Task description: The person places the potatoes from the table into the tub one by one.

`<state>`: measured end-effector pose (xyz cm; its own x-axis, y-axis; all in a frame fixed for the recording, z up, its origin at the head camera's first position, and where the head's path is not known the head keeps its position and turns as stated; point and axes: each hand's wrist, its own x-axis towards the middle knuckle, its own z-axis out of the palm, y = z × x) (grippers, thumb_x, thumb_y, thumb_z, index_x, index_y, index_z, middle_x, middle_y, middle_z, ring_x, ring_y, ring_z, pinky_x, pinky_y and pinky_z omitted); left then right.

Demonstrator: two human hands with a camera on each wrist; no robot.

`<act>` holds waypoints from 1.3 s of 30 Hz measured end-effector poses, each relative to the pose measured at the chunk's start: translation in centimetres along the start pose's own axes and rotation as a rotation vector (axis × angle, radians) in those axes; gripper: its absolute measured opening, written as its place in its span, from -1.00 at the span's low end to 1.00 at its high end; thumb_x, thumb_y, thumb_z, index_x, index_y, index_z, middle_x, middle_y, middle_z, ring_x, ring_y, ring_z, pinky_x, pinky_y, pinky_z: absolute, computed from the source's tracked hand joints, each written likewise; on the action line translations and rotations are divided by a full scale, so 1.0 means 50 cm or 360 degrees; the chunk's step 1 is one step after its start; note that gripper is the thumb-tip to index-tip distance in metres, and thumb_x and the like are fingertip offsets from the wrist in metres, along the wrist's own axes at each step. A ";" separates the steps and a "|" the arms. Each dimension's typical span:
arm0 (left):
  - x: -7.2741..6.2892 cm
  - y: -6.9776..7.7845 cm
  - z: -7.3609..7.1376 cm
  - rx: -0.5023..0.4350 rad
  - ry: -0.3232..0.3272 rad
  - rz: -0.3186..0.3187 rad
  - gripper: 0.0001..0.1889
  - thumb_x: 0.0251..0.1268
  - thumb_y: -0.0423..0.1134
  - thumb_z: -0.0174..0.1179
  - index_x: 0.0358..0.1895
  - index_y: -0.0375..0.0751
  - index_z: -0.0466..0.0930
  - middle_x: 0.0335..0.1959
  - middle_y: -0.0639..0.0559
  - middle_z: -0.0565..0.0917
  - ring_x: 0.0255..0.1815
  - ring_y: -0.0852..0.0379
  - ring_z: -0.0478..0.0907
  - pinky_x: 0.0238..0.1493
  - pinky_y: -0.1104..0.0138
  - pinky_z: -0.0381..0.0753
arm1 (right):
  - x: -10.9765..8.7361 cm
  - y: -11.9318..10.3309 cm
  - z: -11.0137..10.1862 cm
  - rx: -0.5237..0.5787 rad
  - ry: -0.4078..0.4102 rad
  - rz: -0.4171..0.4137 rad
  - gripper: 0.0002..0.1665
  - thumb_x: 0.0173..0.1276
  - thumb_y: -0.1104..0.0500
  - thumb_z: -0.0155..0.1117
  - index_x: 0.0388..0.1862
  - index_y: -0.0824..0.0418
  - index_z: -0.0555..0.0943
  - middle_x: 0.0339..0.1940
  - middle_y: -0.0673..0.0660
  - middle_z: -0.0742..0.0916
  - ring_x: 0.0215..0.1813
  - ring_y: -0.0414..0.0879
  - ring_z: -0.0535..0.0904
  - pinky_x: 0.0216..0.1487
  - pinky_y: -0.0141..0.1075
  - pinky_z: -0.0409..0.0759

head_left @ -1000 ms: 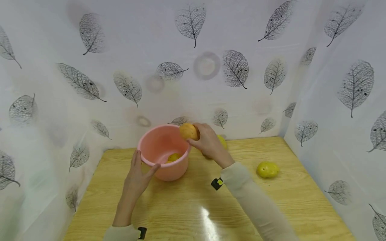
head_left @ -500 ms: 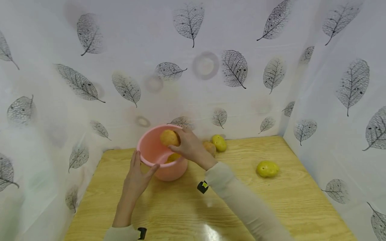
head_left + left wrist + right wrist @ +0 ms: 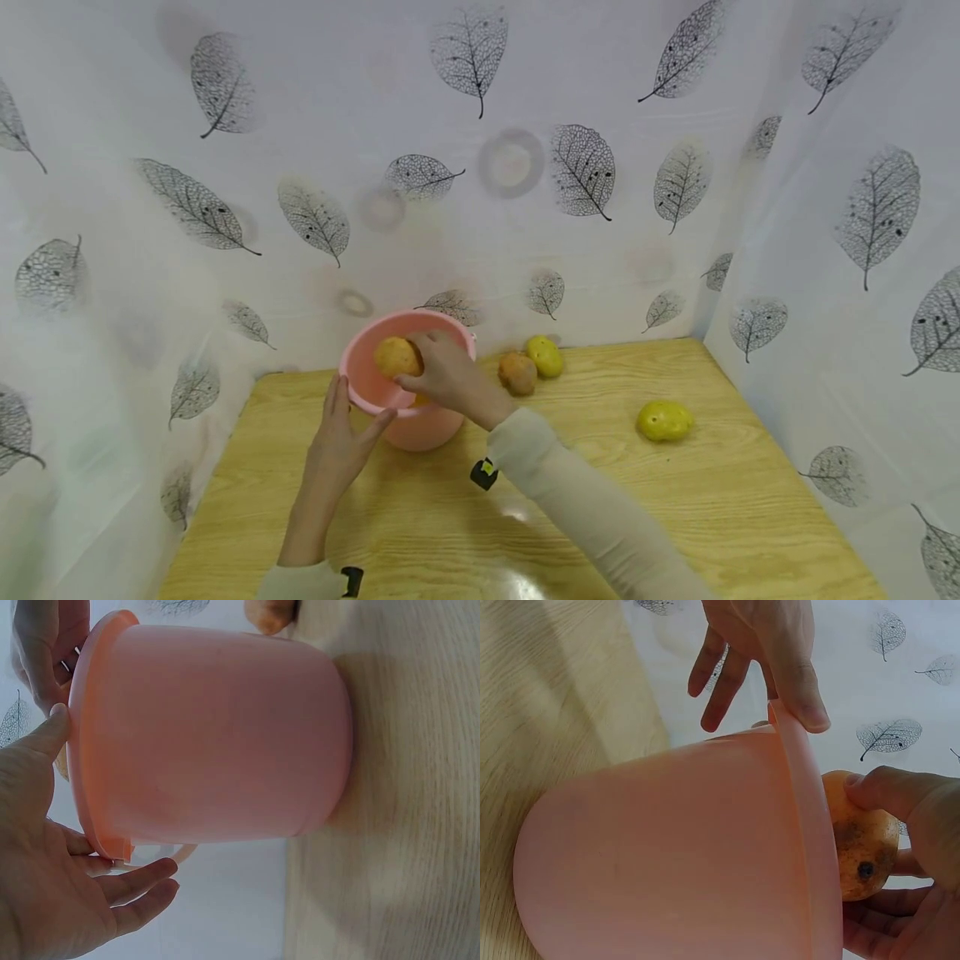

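Observation:
A pink bucket (image 3: pixel 418 433) with a flared rim stands upright on the table. My left hand (image 3: pixel 339 446) holds its near left rim, the thumb over the edge and the other fingers spread along the outside, as the left wrist view shows. In my right hand (image 3: pixel 450 372) is a round, yellow-brown potato (image 3: pixel 862 840) with dark blemishes. The thumb and fingers grip it at the bucket's mouth, inside the rim in the head view. Part of a yellow potato (image 3: pixel 422 401) shows at the bottom of the bucket, mostly hidden by my right hand.
A brown potato (image 3: pixel 517 374) and a yellow one (image 3: pixel 545 356) lie close together right of the bucket. Farther right sits another yellow potato (image 3: pixel 665 421). White leaf-print sheeting (image 3: pixel 510 242) surrounds the wooden table (image 3: pixel 600 517) at the back and sides.
My right hand has carried the potato left and down from the bucket's right rim into its mouth. The brown potato behind that hand has come into view. My left hand stays put.

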<state>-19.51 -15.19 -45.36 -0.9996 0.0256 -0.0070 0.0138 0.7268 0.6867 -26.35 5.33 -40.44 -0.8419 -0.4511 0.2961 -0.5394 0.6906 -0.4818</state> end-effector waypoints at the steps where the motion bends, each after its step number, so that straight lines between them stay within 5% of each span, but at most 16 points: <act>1: 0.000 0.000 0.000 0.0000 0.0000 0.0000 0.19 0.37 0.50 0.02 0.69 -0.16 -0.43 0.71 -0.16 -0.34 0.55 -0.50 0.08 0.33 -0.42 0.25 | 0.001 -0.002 0.001 0.0003 -0.0005 0.0001 -0.30 0.38 -0.03 0.49 0.34 0.29 0.51 0.11 0.18 0.68 0.07 -0.04 0.59 0.09 -0.21 0.60; 10: 0.004 -0.004 0.002 0.0002 0.0002 0.0011 0.18 0.38 0.50 0.01 0.69 -0.11 -0.46 0.72 -0.09 -0.38 0.57 -0.48 0.06 0.32 -0.42 0.27 | 0.002 -0.009 0.013 0.0007 -0.0037 0.0021 -0.31 0.40 -0.05 0.46 0.34 0.30 0.52 0.05 0.16 0.66 -0.05 -0.09 0.56 -0.07 -0.32 0.57; 17: 0.007 -0.005 0.003 -0.0003 0.0022 0.0030 0.15 0.43 0.40 0.09 0.70 -0.15 -0.42 0.72 -0.11 -0.34 0.53 -0.51 0.12 0.32 -0.42 0.27 | -0.002 -0.003 0.023 -0.0058 -0.0065 -0.0025 -0.28 0.43 -0.07 0.43 0.35 0.38 0.53 0.23 0.26 0.66 0.15 0.03 0.61 0.22 -0.20 0.58; 24: 0.004 -0.004 0.001 0.0001 0.0021 0.0031 0.17 0.40 0.44 0.07 0.70 -0.17 -0.41 0.72 -0.13 -0.32 0.52 -0.51 0.14 0.32 -0.41 0.28 | -0.007 0.004 0.026 -0.0149 -0.0004 -0.0086 -0.37 0.45 -0.02 0.40 0.32 0.36 0.56 0.20 0.24 0.71 0.19 0.06 0.64 0.27 -0.17 0.57; 39: 0.002 0.003 -0.001 0.0017 -0.0002 0.0008 0.19 0.38 0.48 0.05 0.69 -0.20 -0.41 0.71 -0.20 -0.31 0.56 -0.49 0.05 0.37 -0.40 0.22 | -0.042 0.032 -0.025 0.0018 0.0093 0.0054 -0.47 0.48 0.06 0.38 0.30 0.33 0.60 0.22 0.22 0.71 0.22 0.09 0.64 0.22 -0.10 0.62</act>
<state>-19.62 -15.11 -45.23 -0.9995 0.0298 -0.0045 0.0188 0.7338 0.6791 -25.46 8.08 -40.78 -0.8592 -0.3937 0.3267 -0.5107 0.6984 -0.5015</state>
